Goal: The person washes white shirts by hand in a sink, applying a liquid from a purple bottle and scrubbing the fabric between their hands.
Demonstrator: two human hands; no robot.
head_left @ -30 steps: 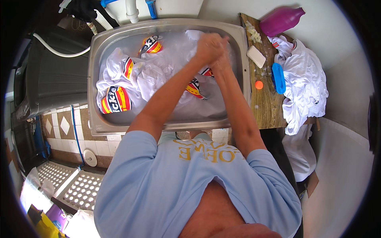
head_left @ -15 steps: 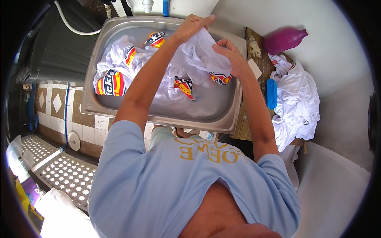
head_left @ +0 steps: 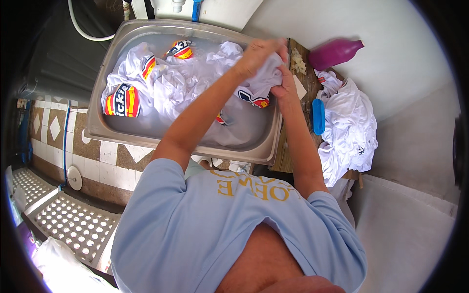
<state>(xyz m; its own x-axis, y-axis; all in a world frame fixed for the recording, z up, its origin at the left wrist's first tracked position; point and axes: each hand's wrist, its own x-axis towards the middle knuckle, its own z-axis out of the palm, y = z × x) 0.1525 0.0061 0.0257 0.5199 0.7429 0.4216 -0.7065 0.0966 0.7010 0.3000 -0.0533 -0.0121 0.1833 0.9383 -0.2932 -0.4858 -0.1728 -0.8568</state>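
Note:
Over the right end of a metal basin (head_left: pixel 105 128), both my hands work on one wet white T-shirt (head_left: pixel 266 73) with a printed patch. My left hand (head_left: pixel 255 57) is closed on the bunched cloth, its fingers blurred by motion. Beside and below it, my right hand (head_left: pixel 287 84) grips the same cloth between closed fingers. The shirt's lower part hangs toward the cloudy water. Other soaked white shirts (head_left: pixel 173 90) lie heaped in the basin, some showing red, yellow and black prints.
A wooden bench (head_left: pixel 285 152) right of the basin carries a blue brush (head_left: pixel 318 117), a purple bottle (head_left: pixel 336 53), a pale bar (head_left: pixel 299 88) and a pile of white clothes (head_left: pixel 349 129). Walls close in on the right. Perforated steps (head_left: pixel 73 224) and tiled floor lie left.
My left hand has come right and down, close against my right hand. The cloth stretched between them is now bunched up. The whole view has shifted slightly.

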